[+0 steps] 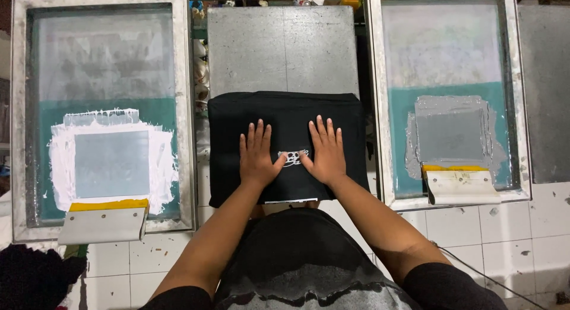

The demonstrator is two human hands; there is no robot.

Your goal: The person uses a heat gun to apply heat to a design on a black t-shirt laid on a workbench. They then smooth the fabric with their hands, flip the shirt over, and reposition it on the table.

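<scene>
Evidently, the black shirt (285,144) is best smoothed outward from its white print (293,158), both the left hand (259,157) and right hand (324,153) being pressed flat, fingers spread.

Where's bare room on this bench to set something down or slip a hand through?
Free: the grey platen beyond the black garment, between the two screen frames. Crowded: the garment, under the left hand and right hand; the left screen with white ink and squeegee; the right screen with its squeegee.
</scene>
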